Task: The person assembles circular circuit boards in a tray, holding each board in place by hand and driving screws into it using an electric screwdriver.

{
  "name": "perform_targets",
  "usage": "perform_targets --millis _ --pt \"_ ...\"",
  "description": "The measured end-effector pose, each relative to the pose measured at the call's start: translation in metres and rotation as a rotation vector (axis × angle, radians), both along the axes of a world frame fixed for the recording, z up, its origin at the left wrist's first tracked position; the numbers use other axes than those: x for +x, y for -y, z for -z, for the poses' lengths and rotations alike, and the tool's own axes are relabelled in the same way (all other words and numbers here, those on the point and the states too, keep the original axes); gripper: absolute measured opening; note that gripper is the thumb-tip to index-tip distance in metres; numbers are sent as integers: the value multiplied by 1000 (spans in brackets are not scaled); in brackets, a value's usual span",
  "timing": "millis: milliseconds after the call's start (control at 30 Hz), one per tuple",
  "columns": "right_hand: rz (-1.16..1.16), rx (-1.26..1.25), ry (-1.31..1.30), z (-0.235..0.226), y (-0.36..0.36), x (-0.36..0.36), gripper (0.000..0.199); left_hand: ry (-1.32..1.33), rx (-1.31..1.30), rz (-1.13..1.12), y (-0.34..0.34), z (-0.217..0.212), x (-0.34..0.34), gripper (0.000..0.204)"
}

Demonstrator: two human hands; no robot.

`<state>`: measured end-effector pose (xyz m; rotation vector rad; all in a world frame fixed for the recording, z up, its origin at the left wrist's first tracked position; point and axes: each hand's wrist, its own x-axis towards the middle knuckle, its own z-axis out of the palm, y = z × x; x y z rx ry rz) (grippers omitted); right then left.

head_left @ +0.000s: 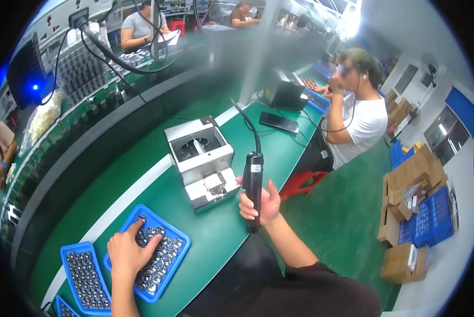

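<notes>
Electric screwdriver (254, 185), black, upright at the bench's (210, 238) near edge, its barrel encircled by the right hand (270, 205); presumably stiff and moderately heavy, best held round the body, clear of the cable (254, 129) at its top. Left hand (126, 251): index finger lowered into the far corner of a blue tray (180, 252) of small metal parts (165, 256), likely hard, light and slippery; whether one is pinched cannot be told. Toward the bench's left end, a narrower tray (77, 246) holds similar, closely packed parts.

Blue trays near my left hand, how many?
3: large tray under your left hand, narrower tray left of it, and tray corner at the lower edge; more may be hidden.
</notes>
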<state>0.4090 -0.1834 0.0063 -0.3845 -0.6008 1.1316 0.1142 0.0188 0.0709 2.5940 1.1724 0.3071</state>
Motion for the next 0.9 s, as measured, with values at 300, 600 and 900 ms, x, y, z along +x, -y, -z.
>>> perform_targets --millis 300,600,900 --pt "-40 -65 -19 23 3 7 70 3 -36 15 -6 8 0 61" --pt "-43 -122 -109 15 -1 8 64 -158 67 55 3 -14 10 43" --pt "91 -169 -53 10 -5 5 47 -253 33 33 23 -23 23 50"
